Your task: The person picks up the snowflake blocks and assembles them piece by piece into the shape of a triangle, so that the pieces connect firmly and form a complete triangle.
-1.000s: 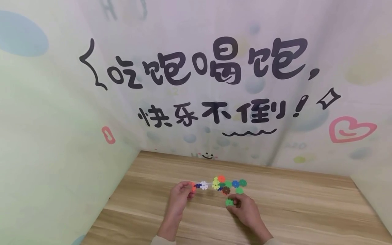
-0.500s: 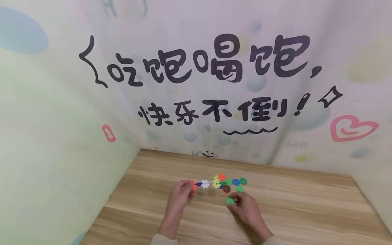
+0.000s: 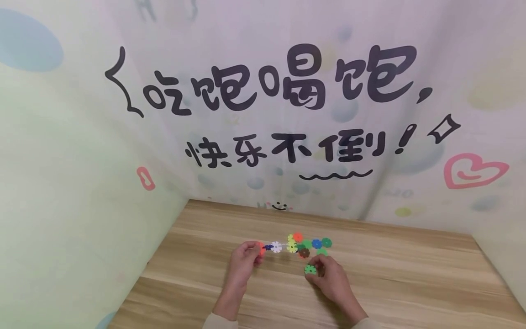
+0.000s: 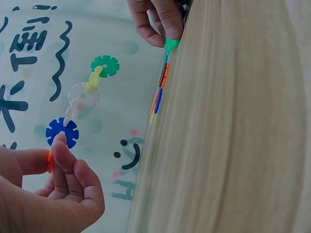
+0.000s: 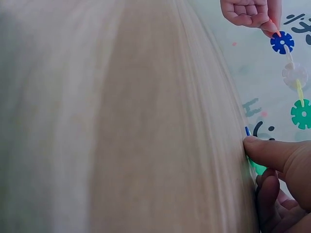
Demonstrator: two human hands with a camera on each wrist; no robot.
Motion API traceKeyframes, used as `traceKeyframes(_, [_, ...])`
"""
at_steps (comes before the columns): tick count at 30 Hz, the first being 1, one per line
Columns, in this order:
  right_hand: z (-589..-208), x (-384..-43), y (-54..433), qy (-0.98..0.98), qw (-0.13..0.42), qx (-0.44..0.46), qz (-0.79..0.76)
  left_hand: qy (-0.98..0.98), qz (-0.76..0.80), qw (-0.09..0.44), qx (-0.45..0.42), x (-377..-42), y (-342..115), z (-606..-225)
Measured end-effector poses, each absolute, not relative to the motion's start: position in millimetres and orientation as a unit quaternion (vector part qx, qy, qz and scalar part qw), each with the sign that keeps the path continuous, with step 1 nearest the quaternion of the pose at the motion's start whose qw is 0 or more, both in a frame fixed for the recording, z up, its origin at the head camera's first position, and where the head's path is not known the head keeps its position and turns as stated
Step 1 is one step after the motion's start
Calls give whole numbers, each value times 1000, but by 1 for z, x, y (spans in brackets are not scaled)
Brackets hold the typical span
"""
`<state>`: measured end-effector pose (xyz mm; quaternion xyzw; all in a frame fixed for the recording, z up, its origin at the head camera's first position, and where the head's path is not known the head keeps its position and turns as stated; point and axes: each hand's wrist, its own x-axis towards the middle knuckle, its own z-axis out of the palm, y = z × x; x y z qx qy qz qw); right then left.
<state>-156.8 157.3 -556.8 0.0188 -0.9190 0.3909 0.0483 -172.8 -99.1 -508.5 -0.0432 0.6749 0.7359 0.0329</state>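
We see a matt, pale wood-grain tabletop (image 3: 394, 283), smooth plastic snowflake discs (image 3: 304, 246) in bright colours, one translucent white disc (image 4: 82, 95), and a soft-looking printed cloth backdrop (image 3: 263, 114) with faint creases.

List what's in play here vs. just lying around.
In play:
left hand, holding the chain by its orange end
right hand, pinching a green disc

Lying about:
pile of loose discs
table
backdrop
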Motion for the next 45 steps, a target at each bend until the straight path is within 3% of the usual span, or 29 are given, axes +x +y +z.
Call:
traceKeyframes(28, [-551, -150, 159, -909, 31, 37, 415, 682, 729, 40, -35, -175, -98, -511])
traceKeyframes(35, [-551, -146, 164, -905, 5, 18, 426, 682, 729, 52, -31, -171, -95, -512])
traceKeyframes(45, [-546, -145, 186, -895, 19, -3, 445, 687, 725, 53, -10, -172, -92, -511])
